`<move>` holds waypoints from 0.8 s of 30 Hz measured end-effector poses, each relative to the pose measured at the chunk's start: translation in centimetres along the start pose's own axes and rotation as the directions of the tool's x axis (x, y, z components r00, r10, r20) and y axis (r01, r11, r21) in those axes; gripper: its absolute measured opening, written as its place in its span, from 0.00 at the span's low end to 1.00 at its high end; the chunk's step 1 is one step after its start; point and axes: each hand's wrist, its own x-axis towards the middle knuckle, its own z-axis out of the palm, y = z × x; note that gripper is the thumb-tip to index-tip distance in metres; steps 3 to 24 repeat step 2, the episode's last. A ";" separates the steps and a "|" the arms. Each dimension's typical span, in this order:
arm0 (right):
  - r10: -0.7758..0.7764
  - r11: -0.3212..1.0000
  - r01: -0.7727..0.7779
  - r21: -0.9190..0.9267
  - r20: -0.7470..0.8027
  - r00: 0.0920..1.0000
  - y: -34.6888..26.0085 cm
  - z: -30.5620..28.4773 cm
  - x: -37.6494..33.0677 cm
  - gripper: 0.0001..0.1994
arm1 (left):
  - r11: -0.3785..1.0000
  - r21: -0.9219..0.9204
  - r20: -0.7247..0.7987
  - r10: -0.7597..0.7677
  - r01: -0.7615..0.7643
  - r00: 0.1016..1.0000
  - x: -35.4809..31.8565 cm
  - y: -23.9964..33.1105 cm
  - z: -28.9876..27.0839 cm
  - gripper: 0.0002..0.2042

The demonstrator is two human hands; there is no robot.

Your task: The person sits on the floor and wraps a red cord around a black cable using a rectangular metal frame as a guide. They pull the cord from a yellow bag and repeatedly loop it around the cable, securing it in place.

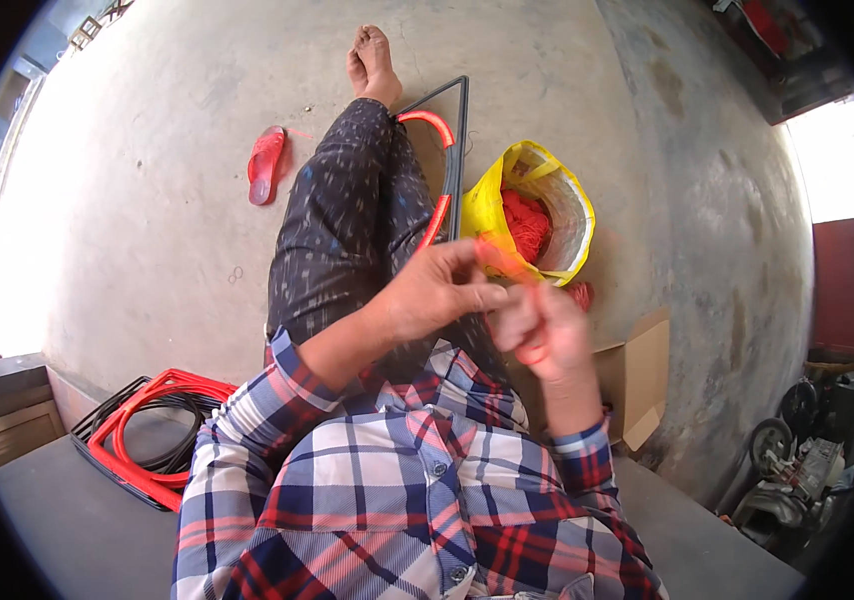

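My left hand [437, 290] is over my lap, its fingers curled on a bright orange-red cord [507, 262] that looks looped and is blurred. Close against its fingertips, my right hand [550, 330] is closed in a fist, smeared by motion, with the same cord running at its fingers. Beyond the hands, a black angular frame [463, 130] leans along my leg. Its curved inner part [431, 122] is partly wrapped in orange-red cord; the lower end is hidden behind my left hand. An open yellow bag [484, 205] stands just past my hands, holding red yarn [527, 225].
More black and red frames [137, 440] lie stacked on the grey seat [37, 505] at my left. A cardboard box [647, 375] sits at my right, near a small red bundle [581, 294]. A red slipper [266, 165] lies on the floor. Machinery [792, 480] stands far right.
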 end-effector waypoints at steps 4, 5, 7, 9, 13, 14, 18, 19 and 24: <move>0.175 0.980 -0.168 -0.105 0.062 0.983 2.0 -0.2 0.7 0.26 | 0.990 -0.068 0.129 -0.113 0.123 0.985 -0.4 1.3 -0.1 0.16; 0.175 0.980 -0.168 -0.105 0.062 0.983 2.0 -0.2 0.7 0.26 | 0.990 -0.068 0.129 -0.113 0.123 0.985 -0.4 1.3 -0.1 0.16; 0.175 0.980 -0.168 -0.105 0.062 0.983 2.0 -0.2 0.7 0.26 | 0.990 -0.068 0.129 -0.113 0.123 0.985 -0.4 1.3 -0.1 0.16; 0.175 0.980 -0.168 -0.105 0.062 0.983 2.0 -0.2 0.7 0.26 | 0.990 -0.068 0.129 -0.113 0.123 0.985 -0.4 1.3 -0.1 0.16; 0.175 0.980 -0.168 -0.105 0.062 0.983 2.0 -0.2 0.7 0.26 | 0.990 -0.068 0.129 -0.113 0.123 0.985 -0.4 1.3 -0.1 0.16; 0.175 0.980 -0.168 -0.105 0.062 0.983 2.0 -0.2 0.7 0.26 | 0.990 -0.068 0.129 -0.113 0.123 0.985 -0.4 1.3 -0.1 0.16; 0.175 0.980 -0.168 -0.105 0.062 0.983 2.0 -0.2 0.7 0.26 | 0.990 -0.068 0.129 -0.113 0.123 0.985 -0.4 1.3 -0.1 0.16; 0.175 0.980 -0.168 -0.105 0.062 0.983 2.0 -0.2 0.7 0.26 | 0.990 -0.068 0.129 -0.113 0.123 0.985 -0.4 1.3 -0.1 0.16; 0.175 0.980 -0.168 -0.105 0.062 0.983 2.0 -0.2 0.7 0.26 | 0.990 -0.068 0.129 -0.113 0.123 0.985 -0.4 1.3 -0.1 0.16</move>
